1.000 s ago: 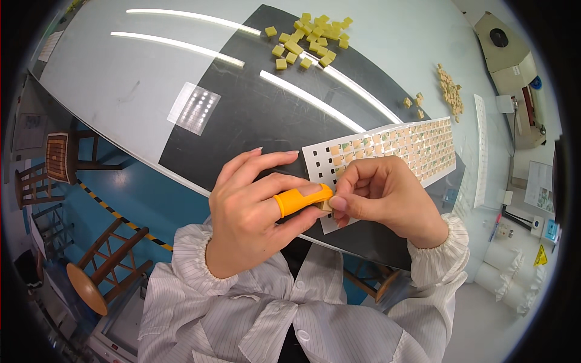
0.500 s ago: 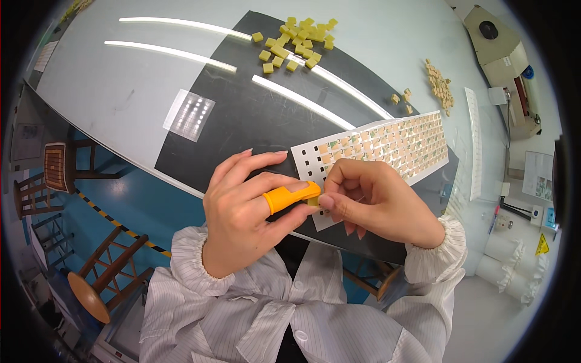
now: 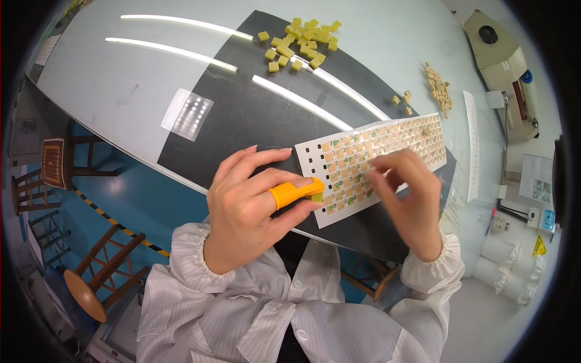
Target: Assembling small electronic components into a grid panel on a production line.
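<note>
Here's the left hand, with an orange finger sleeve around its index finger, and it has a small yellow block pinched between the thumb and the sleeved finger! The other fingers fan out loosely above the dark mat, and that block sits just off the near left corner of the patterned sheet.

Over to the right hand: half curled above the middle of the sheet, thumb and index finger close together (it's blurred, so I can't tell whether anything is between them). Under it run rows of tan and green squares, with black squares along the sheet's left edge.

At the far end of the mat, a loose heap of yellow blocks lies scattered. Further right, a cluster of little tan pieces rests on the pale table, with a few stragglers nearer the sheet. And on the left, a clear plastic square lies across the mat's edge.
</note>
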Motion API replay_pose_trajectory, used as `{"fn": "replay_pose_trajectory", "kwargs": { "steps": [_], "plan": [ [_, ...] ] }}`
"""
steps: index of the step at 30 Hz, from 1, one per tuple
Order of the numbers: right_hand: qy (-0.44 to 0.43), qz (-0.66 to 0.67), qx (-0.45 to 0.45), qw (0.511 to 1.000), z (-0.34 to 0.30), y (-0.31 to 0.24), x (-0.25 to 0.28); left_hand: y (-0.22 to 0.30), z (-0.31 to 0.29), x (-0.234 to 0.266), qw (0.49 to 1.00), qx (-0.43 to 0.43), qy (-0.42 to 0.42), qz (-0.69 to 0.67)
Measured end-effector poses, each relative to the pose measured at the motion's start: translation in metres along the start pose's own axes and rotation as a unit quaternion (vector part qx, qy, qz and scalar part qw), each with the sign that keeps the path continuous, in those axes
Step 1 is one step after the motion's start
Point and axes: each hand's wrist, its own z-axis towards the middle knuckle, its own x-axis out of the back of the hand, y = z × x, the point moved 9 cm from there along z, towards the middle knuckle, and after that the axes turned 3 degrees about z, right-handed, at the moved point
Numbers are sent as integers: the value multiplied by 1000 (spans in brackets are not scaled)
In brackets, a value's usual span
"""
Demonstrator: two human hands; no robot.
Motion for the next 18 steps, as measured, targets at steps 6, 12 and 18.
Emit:
{"fn": "replay_pose_trajectory", "kwargs": {
  "steps": [6, 12, 18],
  "plan": [
    [-37, 21, 65, 997, -19, -25, -36, 0, 1, -2, 1000, -5, -10, -1],
    [-46, -6, 51, 998, -23, -25, -38, 0, 1, -2, 1000, -3, -9, -1],
    [-17, -1, 43, 999, -25, -22, -37, 0, 1, -2, 1000, -3, -9, -2]
  ]
}}
